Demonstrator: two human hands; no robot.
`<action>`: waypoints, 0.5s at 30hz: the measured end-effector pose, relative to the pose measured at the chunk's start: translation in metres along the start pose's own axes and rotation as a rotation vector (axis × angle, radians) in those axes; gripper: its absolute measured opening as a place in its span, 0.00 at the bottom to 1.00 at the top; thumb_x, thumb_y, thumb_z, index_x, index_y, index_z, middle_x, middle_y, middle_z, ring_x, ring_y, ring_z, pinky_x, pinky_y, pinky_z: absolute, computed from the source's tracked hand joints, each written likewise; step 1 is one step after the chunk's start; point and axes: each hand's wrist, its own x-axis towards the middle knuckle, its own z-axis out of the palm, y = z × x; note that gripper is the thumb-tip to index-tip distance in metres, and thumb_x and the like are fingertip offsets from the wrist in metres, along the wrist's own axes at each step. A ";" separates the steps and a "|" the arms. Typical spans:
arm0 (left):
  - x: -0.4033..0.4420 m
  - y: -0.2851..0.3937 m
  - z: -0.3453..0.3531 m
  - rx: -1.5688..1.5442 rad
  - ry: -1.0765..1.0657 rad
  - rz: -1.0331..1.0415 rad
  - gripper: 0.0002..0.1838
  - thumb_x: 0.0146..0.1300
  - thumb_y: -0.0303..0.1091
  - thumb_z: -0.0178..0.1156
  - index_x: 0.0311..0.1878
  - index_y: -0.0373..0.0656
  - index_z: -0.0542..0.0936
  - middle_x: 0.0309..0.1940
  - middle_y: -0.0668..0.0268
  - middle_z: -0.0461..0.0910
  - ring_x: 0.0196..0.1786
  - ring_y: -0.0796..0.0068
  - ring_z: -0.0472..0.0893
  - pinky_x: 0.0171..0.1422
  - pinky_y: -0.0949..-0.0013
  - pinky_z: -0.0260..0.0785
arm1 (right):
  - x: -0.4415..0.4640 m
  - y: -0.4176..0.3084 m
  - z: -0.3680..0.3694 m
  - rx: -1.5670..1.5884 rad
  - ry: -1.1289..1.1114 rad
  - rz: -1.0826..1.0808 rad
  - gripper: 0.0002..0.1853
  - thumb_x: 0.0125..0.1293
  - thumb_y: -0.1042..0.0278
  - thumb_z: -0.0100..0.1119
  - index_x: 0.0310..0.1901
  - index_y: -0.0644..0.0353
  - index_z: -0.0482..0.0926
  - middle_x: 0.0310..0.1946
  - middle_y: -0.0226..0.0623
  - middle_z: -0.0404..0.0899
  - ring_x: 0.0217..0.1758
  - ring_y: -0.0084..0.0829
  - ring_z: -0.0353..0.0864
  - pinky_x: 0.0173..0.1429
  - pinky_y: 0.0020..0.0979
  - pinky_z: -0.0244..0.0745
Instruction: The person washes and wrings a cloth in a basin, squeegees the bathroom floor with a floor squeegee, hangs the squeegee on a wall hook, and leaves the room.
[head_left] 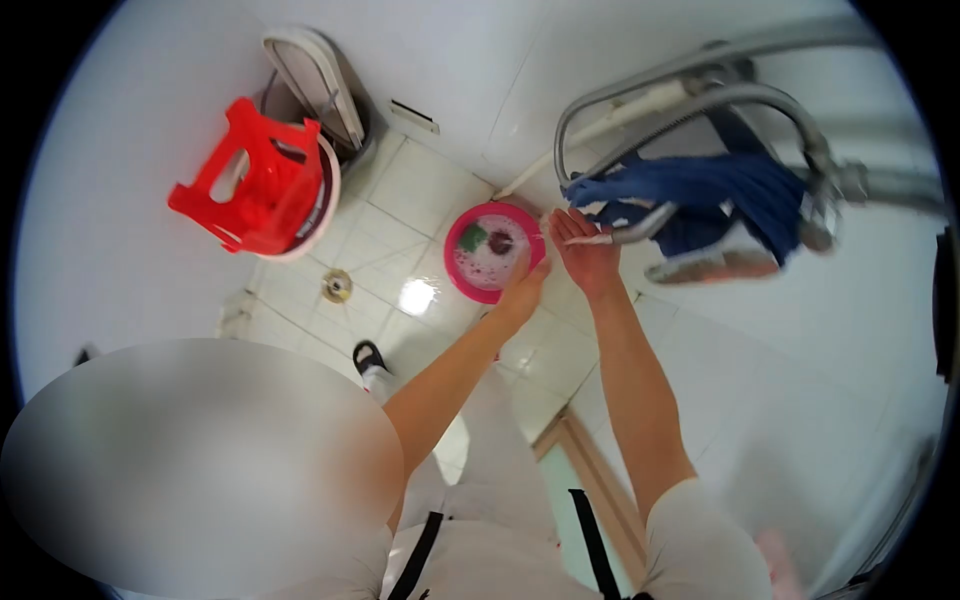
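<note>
My right hand (585,252) is palm up with its fingers spread, under the end of a metal faucet (640,226), where water seems to run onto it. Just left of it, my left hand (525,288) is held over the near right edge of a pink basin (453,262); its thumb and fingers look apart and nothing shows in it. Below the hands, the basin stands on the tiled floor, holding foamy water with a green item (472,238) and a dark round item (500,243) in it.
Blue cloth (720,195) hangs around metal pipes at the upper right. A red plastic stool (265,185) rests on a bucket at the upper left, beside a bin (325,85). A floor drain (337,286) lies left of the basin. A large blurred oval covers the lower left.
</note>
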 end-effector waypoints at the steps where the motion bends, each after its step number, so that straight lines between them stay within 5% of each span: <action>1: 0.044 -0.016 0.027 -0.084 -0.076 0.050 0.29 0.71 0.47 0.48 0.69 0.38 0.63 0.65 0.52 0.66 0.66 0.60 0.66 0.68 0.62 0.58 | 0.010 -0.007 -0.008 -0.094 -0.144 0.004 0.29 0.74 0.51 0.40 0.65 0.68 0.63 0.65 0.45 0.66 0.68 0.42 0.64 0.74 0.40 0.54; 3: 0.125 -0.045 0.062 -0.140 -0.099 0.053 0.29 0.72 0.43 0.47 0.68 0.33 0.62 0.66 0.45 0.63 0.70 0.53 0.62 0.71 0.60 0.54 | 0.003 0.012 0.010 -0.405 0.215 -0.034 0.27 0.75 0.54 0.41 0.66 0.66 0.62 0.66 0.42 0.65 0.67 0.38 0.65 0.73 0.36 0.56; 5: 0.150 -0.063 0.074 -0.002 0.109 0.098 0.28 0.71 0.42 0.47 0.66 0.31 0.63 0.63 0.42 0.64 0.68 0.45 0.63 0.71 0.58 0.54 | -0.015 0.026 0.049 -0.736 0.527 -0.031 0.29 0.74 0.52 0.42 0.70 0.60 0.59 0.69 0.41 0.62 0.70 0.33 0.64 0.72 0.30 0.56; 9: 0.099 -0.016 0.098 0.012 0.244 0.342 0.23 0.69 0.42 0.49 0.57 0.31 0.63 0.52 0.48 0.64 0.58 0.53 0.63 0.65 0.58 0.56 | 0.038 -0.017 -0.030 -0.418 0.216 0.256 0.32 0.73 0.48 0.40 0.72 0.59 0.56 0.71 0.37 0.60 0.73 0.34 0.59 0.74 0.33 0.51; 12: 0.118 0.006 0.056 -0.059 0.267 0.030 0.32 0.68 0.43 0.49 0.66 0.25 0.60 0.62 0.37 0.65 0.69 0.42 0.61 0.75 0.55 0.50 | 0.018 0.029 0.031 -0.423 0.254 0.219 0.33 0.74 0.46 0.37 0.71 0.61 0.56 0.72 0.37 0.59 0.75 0.37 0.54 0.76 0.35 0.47; 15: 0.136 -0.072 0.080 0.513 0.418 0.437 0.28 0.69 0.42 0.47 0.65 0.32 0.61 0.61 0.42 0.65 0.68 0.47 0.60 0.73 0.58 0.51 | 0.032 0.045 0.024 -0.542 0.519 0.049 0.32 0.75 0.45 0.34 0.72 0.58 0.57 0.71 0.36 0.59 0.75 0.34 0.54 0.76 0.37 0.46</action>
